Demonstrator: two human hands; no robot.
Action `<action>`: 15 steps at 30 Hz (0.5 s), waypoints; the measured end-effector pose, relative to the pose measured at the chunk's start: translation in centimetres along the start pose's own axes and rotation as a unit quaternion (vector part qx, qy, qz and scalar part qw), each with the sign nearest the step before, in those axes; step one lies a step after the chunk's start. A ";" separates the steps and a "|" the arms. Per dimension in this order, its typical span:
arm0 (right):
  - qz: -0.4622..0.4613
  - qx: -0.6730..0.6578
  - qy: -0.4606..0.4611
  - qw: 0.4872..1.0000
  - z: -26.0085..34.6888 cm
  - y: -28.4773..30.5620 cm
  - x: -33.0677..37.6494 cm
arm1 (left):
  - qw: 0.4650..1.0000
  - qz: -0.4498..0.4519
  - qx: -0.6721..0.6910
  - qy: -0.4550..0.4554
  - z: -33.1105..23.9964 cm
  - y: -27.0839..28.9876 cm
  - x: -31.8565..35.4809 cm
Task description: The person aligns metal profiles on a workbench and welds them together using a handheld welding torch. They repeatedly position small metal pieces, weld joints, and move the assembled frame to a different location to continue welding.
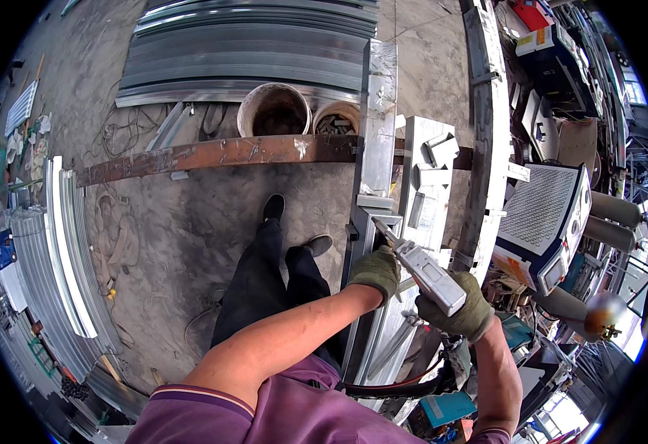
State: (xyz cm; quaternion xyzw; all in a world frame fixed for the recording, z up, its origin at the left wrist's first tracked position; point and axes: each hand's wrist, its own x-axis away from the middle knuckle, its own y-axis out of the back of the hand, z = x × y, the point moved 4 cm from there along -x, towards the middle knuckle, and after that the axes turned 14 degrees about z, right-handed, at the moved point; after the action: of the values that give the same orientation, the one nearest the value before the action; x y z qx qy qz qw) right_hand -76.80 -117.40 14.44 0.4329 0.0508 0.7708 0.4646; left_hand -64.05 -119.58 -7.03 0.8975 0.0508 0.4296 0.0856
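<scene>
My right hand (461, 307), in a dark green work glove, is wrapped round the rear of a grey-white handheld welding gun (431, 274). The gun's thin nozzle (383, 229) points forward and left, over the corner of a metal frame (376, 214) on the bench. My left hand (376, 271), gloved alike, is closed beside the front of the gun, just behind the nozzle. What its fingers hold is hidden under the glove. Short cut metal pieces (431, 176) lie on a pale plate (420, 133) past the gun.
A rusty beam (213, 154) crosses ahead of my feet. Behind it stand two buckets, one large (244, 115) and one holding metal bits (336, 109). Stacked metal sheets (243, 59) lie farther off, with long profiles (69, 251) at left. A white-and-blue machine (542, 207) stands at right.
</scene>
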 end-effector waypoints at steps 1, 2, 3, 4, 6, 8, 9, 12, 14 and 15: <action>0.001 0.000 -0.001 1.000 -0.1 0.0 0.1 | 1.000 0.000 0.004 0.000 -0.3 0.3 0.3; 0.002 0.000 -0.002 1.000 -0.2 0.0 0.1 | 1.000 0.001 0.005 -0.005 -0.5 0.6 0.6; 0.002 0.001 -0.003 1.000 -0.3 0.0 0.1 | 1.000 0.002 0.006 -0.011 -0.8 0.9 0.9; 0.002 0.004 -0.003 1.000 -0.3 -0.1 0.1 | 1.000 0.008 0.005 -0.003 -0.8 1.0 0.9; 0.003 0.004 -0.003 1.000 -0.3 -0.1 0.0 | 1.000 0.022 0.002 0.013 -0.9 1.3 1.0; 0.002 0.002 0.000 1.000 -0.4 -0.2 0.1 | 0.999 0.028 0.003 0.016 -1.0 1.3 0.9; 0.004 0.003 -0.003 1.000 -0.4 -0.2 0.0 | 0.999 0.031 0.003 0.018 -1.0 1.2 0.9; 0.006 0.013 -0.006 1.000 -0.4 -0.3 0.0 | 1.000 0.024 0.007 0.005 -0.8 0.9 0.7; 0.004 0.027 0.002 1.000 -0.6 -0.5 0.0 | 1.000 0.014 0.022 -0.007 -0.8 1.0 0.8; 0.007 0.025 0.001 1.000 -0.6 -0.5 0.0 | 0.999 0.008 0.029 -0.013 -0.8 1.0 0.9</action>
State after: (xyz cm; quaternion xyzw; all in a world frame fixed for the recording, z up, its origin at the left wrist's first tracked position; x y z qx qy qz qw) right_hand -76.93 -116.95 13.80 0.4443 0.0676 0.7726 0.4485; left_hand -64.14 -120.36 -5.66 0.9056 0.0547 0.4169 0.0563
